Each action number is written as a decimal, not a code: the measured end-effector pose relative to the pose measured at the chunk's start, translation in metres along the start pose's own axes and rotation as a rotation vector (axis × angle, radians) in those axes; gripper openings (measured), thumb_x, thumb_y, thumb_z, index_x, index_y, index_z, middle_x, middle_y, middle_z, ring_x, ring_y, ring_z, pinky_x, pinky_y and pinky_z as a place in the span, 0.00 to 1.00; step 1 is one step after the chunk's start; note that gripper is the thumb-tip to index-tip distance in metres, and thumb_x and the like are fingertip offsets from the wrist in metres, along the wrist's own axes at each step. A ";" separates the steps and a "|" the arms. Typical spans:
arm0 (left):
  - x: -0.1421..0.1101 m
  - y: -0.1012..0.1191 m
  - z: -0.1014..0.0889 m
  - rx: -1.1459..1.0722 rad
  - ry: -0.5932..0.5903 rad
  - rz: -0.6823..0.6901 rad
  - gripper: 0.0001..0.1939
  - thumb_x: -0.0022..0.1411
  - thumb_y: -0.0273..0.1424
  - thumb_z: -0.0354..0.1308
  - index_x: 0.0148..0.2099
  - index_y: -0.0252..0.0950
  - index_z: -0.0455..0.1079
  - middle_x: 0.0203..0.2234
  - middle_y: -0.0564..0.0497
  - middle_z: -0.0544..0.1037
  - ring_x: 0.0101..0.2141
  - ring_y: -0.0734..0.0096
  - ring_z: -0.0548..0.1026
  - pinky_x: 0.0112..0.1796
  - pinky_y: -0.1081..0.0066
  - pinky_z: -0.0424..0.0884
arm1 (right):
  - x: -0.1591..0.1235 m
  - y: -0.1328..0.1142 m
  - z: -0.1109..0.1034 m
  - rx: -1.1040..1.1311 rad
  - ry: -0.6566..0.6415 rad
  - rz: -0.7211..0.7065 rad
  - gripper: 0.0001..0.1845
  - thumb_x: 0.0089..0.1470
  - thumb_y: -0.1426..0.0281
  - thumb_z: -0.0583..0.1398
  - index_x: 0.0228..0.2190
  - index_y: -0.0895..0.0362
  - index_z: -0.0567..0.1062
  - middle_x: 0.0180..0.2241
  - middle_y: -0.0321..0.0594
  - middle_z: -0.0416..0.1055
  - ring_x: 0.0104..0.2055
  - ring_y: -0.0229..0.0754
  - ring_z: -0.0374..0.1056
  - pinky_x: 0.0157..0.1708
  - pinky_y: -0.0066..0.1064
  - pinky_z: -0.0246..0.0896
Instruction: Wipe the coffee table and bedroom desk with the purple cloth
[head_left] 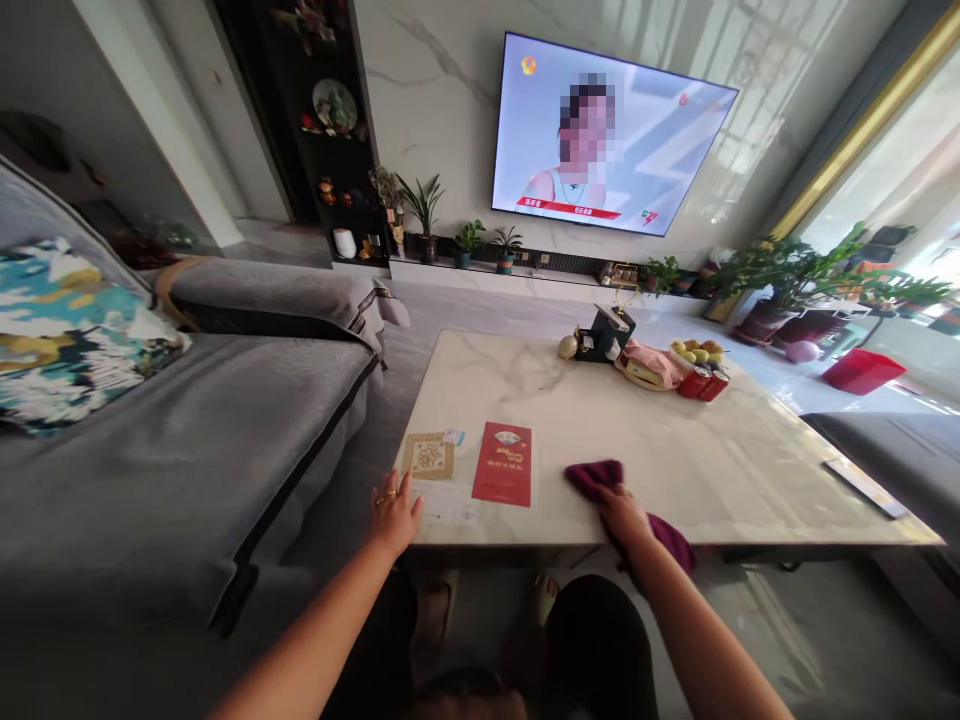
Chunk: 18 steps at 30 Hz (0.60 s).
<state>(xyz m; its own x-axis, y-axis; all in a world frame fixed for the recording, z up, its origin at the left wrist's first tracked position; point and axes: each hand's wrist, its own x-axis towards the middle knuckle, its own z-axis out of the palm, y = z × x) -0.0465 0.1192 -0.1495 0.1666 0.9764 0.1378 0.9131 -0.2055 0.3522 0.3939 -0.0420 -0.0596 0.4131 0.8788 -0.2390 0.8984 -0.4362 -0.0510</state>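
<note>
The right hand (626, 515) lies over a purple cloth (595, 476) on the table (566, 425), close to its near edge; one end of the cloth bunches ahead of the fingers, and the rest trails back under the wrist toward the edge. Whether those fingers pinch the cloth or only press on it, I cannot tell. The left hand (393, 512) rests at the table's near left corner, its fingers spread and holding nothing — a ring shows on one of them. Just beyond it lies a brown square mat (429, 456), and between mat and cloth a red card (504, 464) lies flat. Toward the far side stand a dark box (604, 338), a pink cloth (651, 360), fruit (696, 350) and two red cans (703, 384) — all grouped together. A grey sofa (225, 440) stands to the left; a television (611, 135) hangs on the wall ahead.
</note>
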 end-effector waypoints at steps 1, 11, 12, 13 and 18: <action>0.003 0.002 0.003 0.010 -0.009 -0.007 0.31 0.69 0.37 0.48 0.69 0.29 0.62 0.70 0.32 0.58 0.69 0.44 0.56 0.67 0.45 0.53 | 0.000 0.028 0.001 0.011 0.027 0.138 0.27 0.65 0.69 0.52 0.64 0.45 0.67 0.56 0.48 0.67 0.60 0.52 0.65 0.60 0.41 0.59; 0.010 -0.001 0.014 0.060 -0.012 -0.031 0.32 0.73 0.42 0.41 0.70 0.29 0.60 0.71 0.34 0.55 0.69 0.44 0.57 0.64 0.52 0.61 | 0.058 -0.021 0.001 0.050 0.105 0.343 0.27 0.69 0.65 0.44 0.62 0.57 0.69 0.55 0.56 0.68 0.58 0.54 0.67 0.57 0.44 0.61; 0.010 -0.001 0.014 0.056 -0.011 -0.031 0.32 0.73 0.42 0.40 0.70 0.29 0.61 0.71 0.34 0.55 0.69 0.45 0.57 0.64 0.52 0.61 | 0.068 -0.047 0.001 0.058 0.103 0.277 0.27 0.69 0.66 0.45 0.62 0.57 0.69 0.55 0.56 0.69 0.58 0.54 0.67 0.56 0.44 0.61; 0.011 -0.002 0.015 0.052 -0.011 -0.034 0.32 0.73 0.41 0.39 0.70 0.29 0.61 0.71 0.34 0.55 0.69 0.46 0.57 0.64 0.52 0.62 | 0.078 -0.075 0.002 0.066 0.102 0.202 0.26 0.68 0.67 0.45 0.62 0.57 0.69 0.55 0.57 0.69 0.58 0.53 0.67 0.56 0.43 0.61; 0.014 -0.009 0.022 0.024 0.024 -0.020 0.30 0.72 0.35 0.39 0.68 0.23 0.61 0.68 0.31 0.61 0.68 0.50 0.59 0.66 0.55 0.59 | 0.091 -0.232 0.016 0.093 0.083 -0.240 0.21 0.65 0.74 0.50 0.55 0.57 0.74 0.53 0.56 0.71 0.55 0.54 0.68 0.52 0.43 0.65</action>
<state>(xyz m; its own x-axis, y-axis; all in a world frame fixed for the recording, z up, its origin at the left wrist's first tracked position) -0.0436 0.1366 -0.1712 0.1395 0.9783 0.1533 0.9250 -0.1840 0.3324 0.2206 0.1359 -0.0848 0.2045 0.9703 -0.1294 0.9561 -0.2263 -0.1864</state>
